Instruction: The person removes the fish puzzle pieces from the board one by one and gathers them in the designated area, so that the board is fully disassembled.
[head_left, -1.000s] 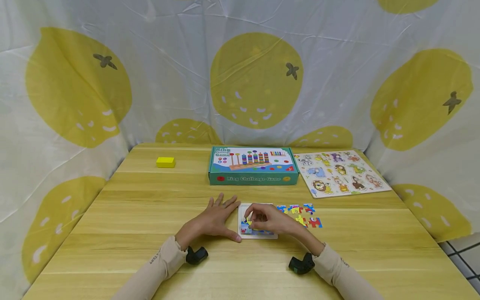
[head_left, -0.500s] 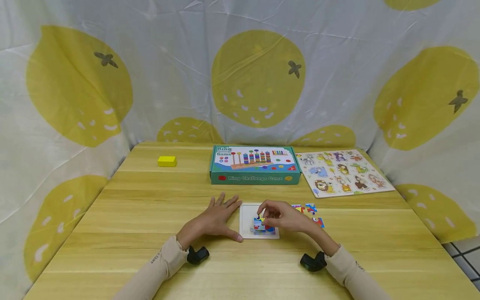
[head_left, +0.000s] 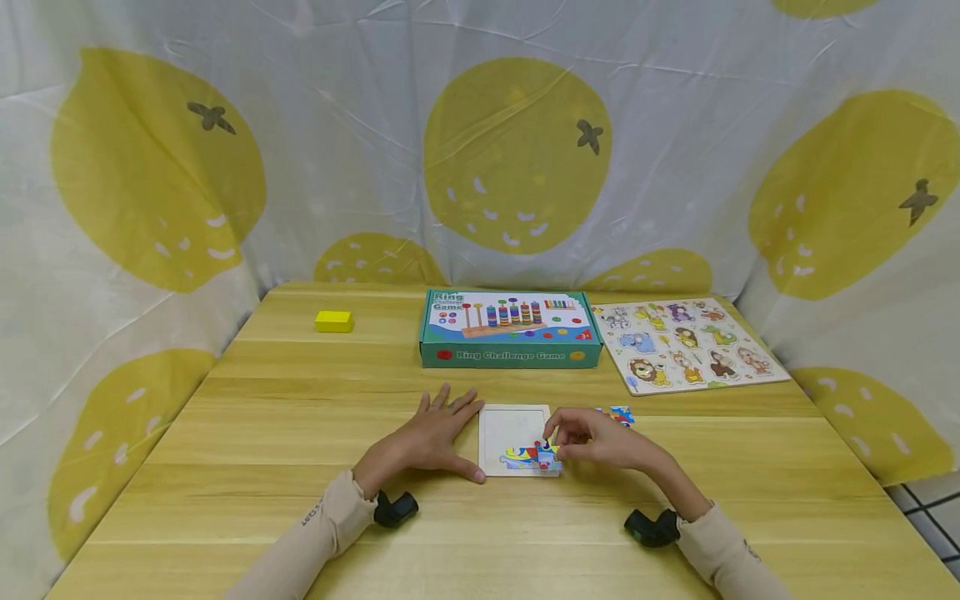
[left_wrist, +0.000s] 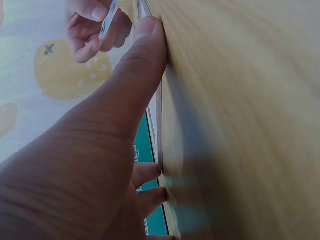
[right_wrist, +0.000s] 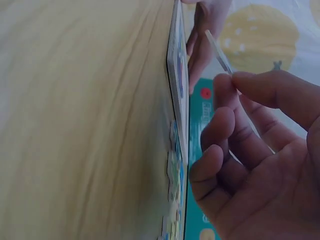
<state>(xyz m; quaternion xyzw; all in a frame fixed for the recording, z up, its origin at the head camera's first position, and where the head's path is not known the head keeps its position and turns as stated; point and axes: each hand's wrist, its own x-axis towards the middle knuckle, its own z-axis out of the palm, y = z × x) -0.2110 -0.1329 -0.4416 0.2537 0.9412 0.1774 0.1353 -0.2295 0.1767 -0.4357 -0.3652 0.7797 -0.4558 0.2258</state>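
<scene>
My right hand (head_left: pixel 596 442) pinches a jigsaw piece (head_left: pixel 548 457) between thumb and index finger over the right part of a small pale wooden puzzle tray (head_left: pixel 510 422). In the right wrist view the held piece (right_wrist: pixel 218 51) is tilted and raised above the tray (right_wrist: pixel 176 75). Colourful pieces (head_left: pixel 519 455) lie along the tray's lower right part, partly covered by the held one. My left hand (head_left: pixel 427 437) is spread on the table, its thumb and fingertips at the tray's left edge. Loose jigsaw pieces (head_left: pixel 621 415) lie right of the tray, mostly hidden behind my right hand.
Behind the tray lies a green Ring Challenge Game box (head_left: pixel 510 357). To its right is an animal puzzle board (head_left: pixel 686 350), and a yellow block (head_left: pixel 333 322) sits at the back left. A lemon-print curtain (head_left: pixel 517 158) surrounds the table's far sides.
The right hand has moved right across the tray with its jigsaw piece, turning the piece on the way. More of the tray's bare left and upper area now shows. The left hand has stayed put.
</scene>
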